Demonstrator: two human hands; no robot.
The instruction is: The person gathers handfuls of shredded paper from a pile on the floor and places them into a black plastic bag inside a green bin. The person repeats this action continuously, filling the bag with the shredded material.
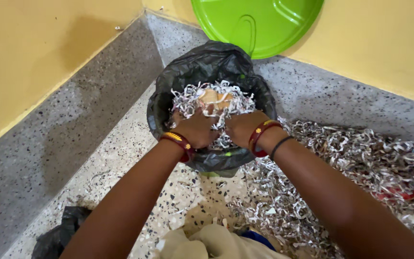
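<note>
A bin lined with a black plastic bag (202, 67) stands in the floor corner, filled with white shredded paper (195, 98). My left hand (195, 128) and my right hand (238, 128) are side by side over the bin's mouth, both closed on a clump of shredded paper (222, 125) between them. Something tan (215, 98) shows on top of the shreds in the bin, just beyond my fingers. Red bangles sit on both wrists, and the right wrist also has a thin black band.
A big heap of shredded paper (360, 168) covers the speckled floor to the right of the bin. A green round lid (259, 24) leans on the yellow wall behind. Another black bag (56, 235) lies at the lower left. Cream cloth (212, 242) is at the bottom.
</note>
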